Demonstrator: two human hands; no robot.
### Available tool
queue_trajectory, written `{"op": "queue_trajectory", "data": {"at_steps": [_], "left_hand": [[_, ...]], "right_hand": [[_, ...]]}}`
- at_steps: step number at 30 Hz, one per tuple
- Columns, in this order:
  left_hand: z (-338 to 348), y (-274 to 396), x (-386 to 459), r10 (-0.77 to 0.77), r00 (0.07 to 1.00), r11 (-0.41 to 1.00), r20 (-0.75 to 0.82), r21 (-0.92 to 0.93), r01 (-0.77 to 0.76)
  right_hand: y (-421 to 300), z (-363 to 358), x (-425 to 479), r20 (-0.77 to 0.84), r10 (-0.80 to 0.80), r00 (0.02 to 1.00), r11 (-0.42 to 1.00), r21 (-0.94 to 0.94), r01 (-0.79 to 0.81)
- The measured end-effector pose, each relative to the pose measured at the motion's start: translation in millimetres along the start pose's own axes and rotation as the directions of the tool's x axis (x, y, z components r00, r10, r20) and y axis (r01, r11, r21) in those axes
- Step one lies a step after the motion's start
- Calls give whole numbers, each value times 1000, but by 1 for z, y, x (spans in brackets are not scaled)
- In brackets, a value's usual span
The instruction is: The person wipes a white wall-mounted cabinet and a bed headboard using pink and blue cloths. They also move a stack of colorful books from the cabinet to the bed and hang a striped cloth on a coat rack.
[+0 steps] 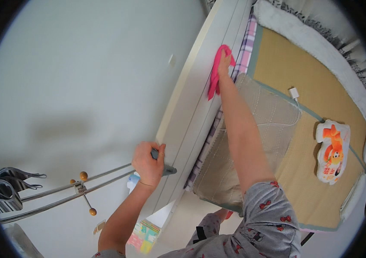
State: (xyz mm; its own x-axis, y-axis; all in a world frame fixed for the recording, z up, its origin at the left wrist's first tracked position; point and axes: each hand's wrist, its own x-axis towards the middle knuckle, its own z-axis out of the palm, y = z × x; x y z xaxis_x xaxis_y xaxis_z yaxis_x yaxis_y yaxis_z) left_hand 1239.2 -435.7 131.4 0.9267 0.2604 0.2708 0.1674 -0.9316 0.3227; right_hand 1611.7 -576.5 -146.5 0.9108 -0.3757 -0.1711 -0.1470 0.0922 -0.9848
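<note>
My right hand (224, 64) presses a bright pink cloth (215, 72) against the white panelled headboard (199, 93) beside the bed. My left hand (149, 163) is closed around the grey handle of a spray bottle (169, 170), close to the headboard's near end. The bottle's pale blue and white body (133, 182) shows partly below that hand; the rest is hidden behind the hand and wrist.
On the bed are a tan woven mat (312, 71), a beige quilted pad (260, 109), a white charger with cable (293, 93) and a printed pillow (332, 154). A metal rack (79, 187) with wooden knobs stands at lower left.
</note>
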Motion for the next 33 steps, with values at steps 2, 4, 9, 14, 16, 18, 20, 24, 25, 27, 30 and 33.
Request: {"op": "queue_trajectory", "data": {"at_steps": [2, 4, 9, 14, 16, 18, 20, 24, 25, 27, 30, 33], "left_hand": [[3, 8, 3, 24, 1000, 1000, -18, -15, -25], [3, 6, 5, 15, 999, 1000, -38, 13, -14], [-3, 4, 2, 4, 999, 1000, -34, 25, -3], [3, 8, 5, 0, 1000, 998, -7, 58, 1], [1, 8, 7, 3, 1000, 999, -14, 54, -2], [-2, 6, 4, -6, 1000, 998, -8, 55, 6], [-9, 2, -2, -42, 999, 996, -5, 81, 42], [0, 11, 6, -22, 1000, 999, 17, 34, 21], [-1, 12, 4, -25, 1000, 999, 16, 34, 24], [-2, 13, 4, -22, 1000, 999, -5, 31, 22], [0, 8, 2, -20, 999, 998, -29, 56, 21], [-1, 1, -5, -52, 997, 997, -62, 56, 56]], "right_hand": [[31, -23, 20, 41, 6, 999, 1000, -5, -5], [71, -22, -45, 26, 21, 999, 999, 23, -22], [76, -60, -333, 21, 98, 995, 994, 40, -98], [64, -84, -483, 61, 512, 857, 858, 7, -513], [59, -81, -472, 49, 448, 893, 894, -37, -446], [58, -69, -406, 64, 241, 968, 965, -122, -232], [28, -49, -306, 58, 80, 995, 997, -3, -80], [6, -35, -98, 11, -224, 974, 974, 40, 224], [4, -34, -86, 9, -154, 988, 985, 82, 153], [26, -33, -115, 26, -133, 991, 984, 125, 129], [82, -50, -230, 67, -108, 992, 989, 111, 100], [106, -74, -392, 119, 10, 993, 996, 85, -21]]}}
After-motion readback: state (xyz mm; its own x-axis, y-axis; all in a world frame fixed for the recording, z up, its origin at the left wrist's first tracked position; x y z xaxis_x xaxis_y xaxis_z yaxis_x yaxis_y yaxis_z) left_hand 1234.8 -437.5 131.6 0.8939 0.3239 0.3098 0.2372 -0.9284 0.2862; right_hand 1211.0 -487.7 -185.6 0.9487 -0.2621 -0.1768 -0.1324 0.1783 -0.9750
